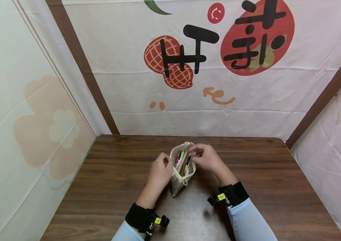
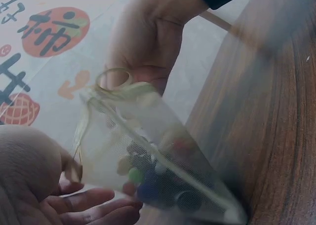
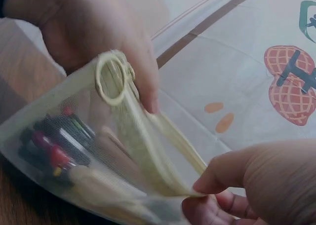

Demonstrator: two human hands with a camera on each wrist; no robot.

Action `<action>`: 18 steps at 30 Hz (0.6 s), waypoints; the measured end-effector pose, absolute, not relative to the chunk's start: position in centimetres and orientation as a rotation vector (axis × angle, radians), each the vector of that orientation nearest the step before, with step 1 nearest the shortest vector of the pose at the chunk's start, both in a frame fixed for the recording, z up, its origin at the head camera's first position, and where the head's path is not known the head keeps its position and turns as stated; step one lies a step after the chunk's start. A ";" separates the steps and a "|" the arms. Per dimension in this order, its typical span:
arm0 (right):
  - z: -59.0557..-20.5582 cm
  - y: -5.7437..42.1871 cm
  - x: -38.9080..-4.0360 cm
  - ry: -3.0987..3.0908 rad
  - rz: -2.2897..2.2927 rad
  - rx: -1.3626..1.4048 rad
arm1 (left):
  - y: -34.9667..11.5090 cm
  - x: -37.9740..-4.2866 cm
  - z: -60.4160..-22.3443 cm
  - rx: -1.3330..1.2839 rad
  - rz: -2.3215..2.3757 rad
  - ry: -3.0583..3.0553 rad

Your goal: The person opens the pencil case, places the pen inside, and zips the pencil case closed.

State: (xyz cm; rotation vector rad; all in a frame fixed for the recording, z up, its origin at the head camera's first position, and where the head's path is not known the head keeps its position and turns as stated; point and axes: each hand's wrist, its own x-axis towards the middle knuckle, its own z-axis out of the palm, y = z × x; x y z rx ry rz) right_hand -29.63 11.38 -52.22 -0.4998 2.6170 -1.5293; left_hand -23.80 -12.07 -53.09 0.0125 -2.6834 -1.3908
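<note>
A see-through mesh pencil pouch point(image 1: 176, 184) with cream edging stands tilted on the table, its zipped top spread open. Pens and pencils point(image 1: 182, 162) lie inside; their coloured ends show through the mesh in both wrist views. A cream ring pull point(image 3: 110, 79) hangs at the near end of the zip. My left hand point(image 1: 160, 171) pinches the left rim between thumb and finger, its other fingers loose beneath in the left wrist view. On the opposite rim, my right hand point(image 1: 207, 159) pinches the edging point(image 3: 190, 188) between thumb and fingers.
The brown wooden table point(image 1: 113, 187) runs back to a white printed cloth wall point(image 1: 128, 100). Another cloth hangs along the left point(image 1: 1, 160), and one along the right point(image 1: 333, 150). Black wrist straps with small cameras sit on both forearms.
</note>
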 end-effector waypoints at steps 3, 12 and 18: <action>-52.3 11.4 -29.7 2.602 -1.570 -0.463 | -12.4 -23.6 -52.5 -0.035 -1.369 -2.761; -52.4 11.3 -29.9 2.595 -1.558 -0.454 | -13.8 -22.2 -49.8 -0.579 -1.172 -3.094; -52.4 11.3 -29.7 2.578 -1.563 -0.448 | -13.4 -21.4 -49.0 -0.678 -0.976 -3.183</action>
